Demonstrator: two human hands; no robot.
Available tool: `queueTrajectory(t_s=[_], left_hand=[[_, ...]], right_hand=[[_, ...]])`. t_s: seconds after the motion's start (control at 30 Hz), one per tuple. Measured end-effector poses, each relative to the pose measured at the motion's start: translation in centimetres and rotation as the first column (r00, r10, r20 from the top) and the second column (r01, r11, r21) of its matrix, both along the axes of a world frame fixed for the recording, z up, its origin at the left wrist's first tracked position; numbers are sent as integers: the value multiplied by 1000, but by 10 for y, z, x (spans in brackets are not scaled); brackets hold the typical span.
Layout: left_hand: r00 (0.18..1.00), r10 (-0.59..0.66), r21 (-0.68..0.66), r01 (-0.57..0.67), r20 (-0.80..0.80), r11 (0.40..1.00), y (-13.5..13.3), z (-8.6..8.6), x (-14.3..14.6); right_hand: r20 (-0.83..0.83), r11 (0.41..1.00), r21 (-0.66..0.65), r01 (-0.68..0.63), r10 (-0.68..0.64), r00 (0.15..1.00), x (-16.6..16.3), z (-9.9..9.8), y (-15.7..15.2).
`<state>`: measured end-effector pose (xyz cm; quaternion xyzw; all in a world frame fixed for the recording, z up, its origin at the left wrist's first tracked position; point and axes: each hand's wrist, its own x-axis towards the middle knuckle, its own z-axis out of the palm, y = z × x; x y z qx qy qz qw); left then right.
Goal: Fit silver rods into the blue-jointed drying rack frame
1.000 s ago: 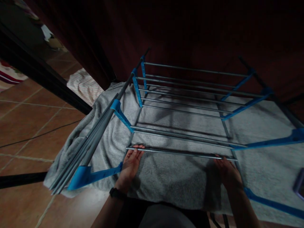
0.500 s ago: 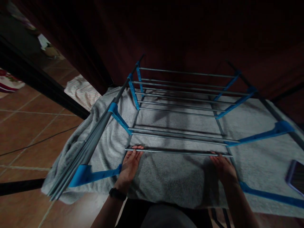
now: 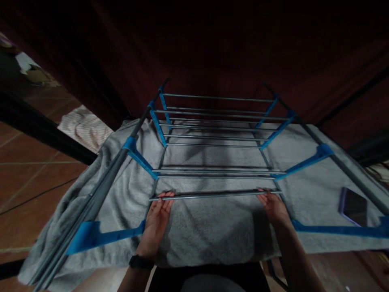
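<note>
A drying rack frame of grey metal rods and blue plastic arms (image 3: 138, 156) lies over a grey towel (image 3: 209, 227) on the floor. My left hand (image 3: 156, 219) rests flat on the towel, its fingertips touching the left end of a loose grey rod (image 3: 212, 195). My right hand (image 3: 273, 207) touches the same rod near its right end. The rod lies across the frame, just in front of a pair of fitted rods (image 3: 219, 173). A dark band sits on my left wrist.
A phone (image 3: 354, 206) lies on the towel at the right. A striped cloth (image 3: 85, 127) lies on the tiled floor (image 3: 27, 182) at the left. Dark curtain and a dark bar stand behind the rack. Long grey side poles (image 3: 91, 207) run along the left.
The view has swung to the right, bringing the phone fully into sight. Both hands stay at the ends of the loose rod, which has barely shifted.
</note>
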<state>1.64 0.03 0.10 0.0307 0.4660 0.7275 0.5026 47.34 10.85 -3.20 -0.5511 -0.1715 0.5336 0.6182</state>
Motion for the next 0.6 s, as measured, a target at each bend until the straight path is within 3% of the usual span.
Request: queueTrajectory(t_s=[0.6], left_hand=[[994,-3,-40,-1,-109,999,10,0,-4]], right_hand=[[-48,996,78,41,-37,998,-19,16,-1]])
